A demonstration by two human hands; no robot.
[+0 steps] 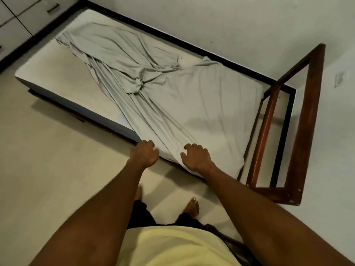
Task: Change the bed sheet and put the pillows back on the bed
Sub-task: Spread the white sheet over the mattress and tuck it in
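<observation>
A crumpled grey bed sheet (192, 104) lies along the mattress (48, 68), bunched in a twist at the middle and spread flatter towards the near right end. The far left part of the mattress is bare. My left hand (144, 153) is at the mattress's near edge, its fingers curled tight right beside the sheet's hanging fold. My right hand (196, 157) lies on the sheet where it drapes over the same edge, fingers curled into the cloth and thumb spread out. No pillow is in view.
A brown wooden bed frame end (303, 120) stands at the right, against the white wall. The dark bed base (192, 47) runs along the far side. Drawers (28, 14) sit at the top left. My bare feet (191, 207) stand on the pale floor.
</observation>
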